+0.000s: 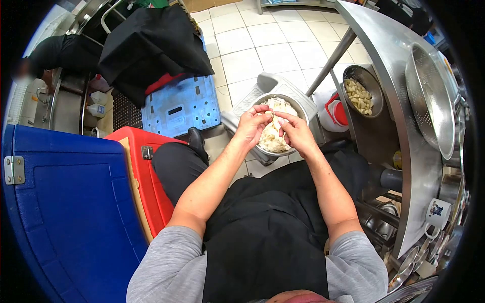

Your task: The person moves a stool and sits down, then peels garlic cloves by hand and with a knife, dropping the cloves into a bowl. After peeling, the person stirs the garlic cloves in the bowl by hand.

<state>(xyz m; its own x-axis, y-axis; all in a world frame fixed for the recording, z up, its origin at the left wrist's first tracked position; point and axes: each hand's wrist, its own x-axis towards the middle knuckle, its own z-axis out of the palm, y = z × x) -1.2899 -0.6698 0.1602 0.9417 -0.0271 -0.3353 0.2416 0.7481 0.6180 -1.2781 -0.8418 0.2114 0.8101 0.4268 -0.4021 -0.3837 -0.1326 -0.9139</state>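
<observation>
Between my knees a round metal bowl (300, 107) sits on a grey plastic step stool (248, 94). Pale, stringy shredded food (274, 143) fills much of it; I cannot tell its kind. Over the bowl, my left hand (253, 127) is closed, its thumb and fingers pinching a small pale piece. Facing it, my right hand (298, 134) pinches at the same spot with bent fingers. The two hands' fingertips nearly meet, and the small piece is partly hidden by them.
A metal bowl of pale chunks (359, 97) stands on the shelf at right, near a red-lidded white container (335, 115). Above is a steel table (376, 45) with a colander (429, 96). Blue (76, 202) and red boxes (146, 171) flank my left. Another person's arm (63, 53) shows upper left.
</observation>
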